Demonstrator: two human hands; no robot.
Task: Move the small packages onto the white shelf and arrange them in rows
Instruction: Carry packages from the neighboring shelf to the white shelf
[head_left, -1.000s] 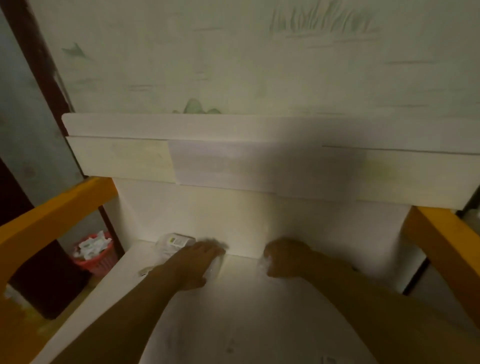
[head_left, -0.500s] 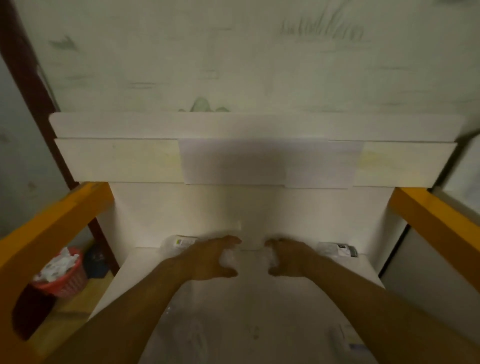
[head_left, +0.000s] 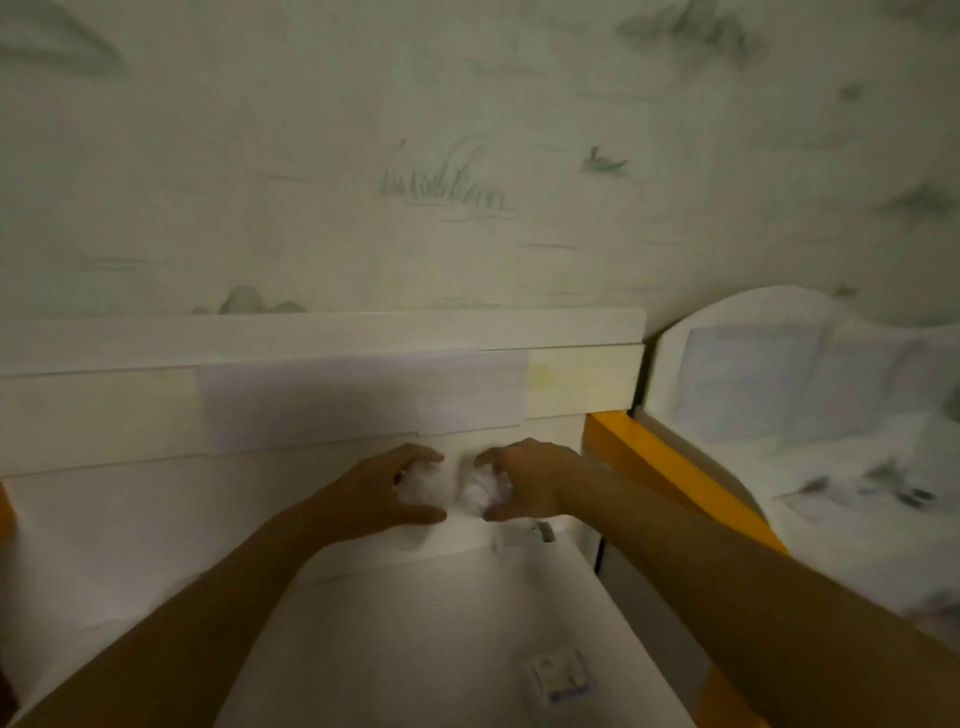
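Observation:
My left hand (head_left: 374, 493) is curled around a small white crinkly package (head_left: 422, 486), lifted in front of the white back panel. My right hand (head_left: 530, 480) grips a second small white package (head_left: 485, 491) a little to the right, the two packages almost touching. Both hands hover below the white shelf (head_left: 322, 332) that runs along the wall. Another small package (head_left: 540, 532) lies at the back of the white lower surface (head_left: 415, 623), just under my right wrist. A flat package with a printed label (head_left: 558, 678) lies near the front right of that surface.
A yellow rail (head_left: 670, 478) slopes down on the right. Beyond it stands a white bed with patterned bedding (head_left: 831, 415). The wall behind has pale green landscape wallpaper (head_left: 447, 187). A paper sheet (head_left: 363, 400) is stuck on the shelf's front board.
Both hands have risen off the lower surface, each with a package in it. The view has swung right and up, so the bed now shows and the red basket is out of sight.

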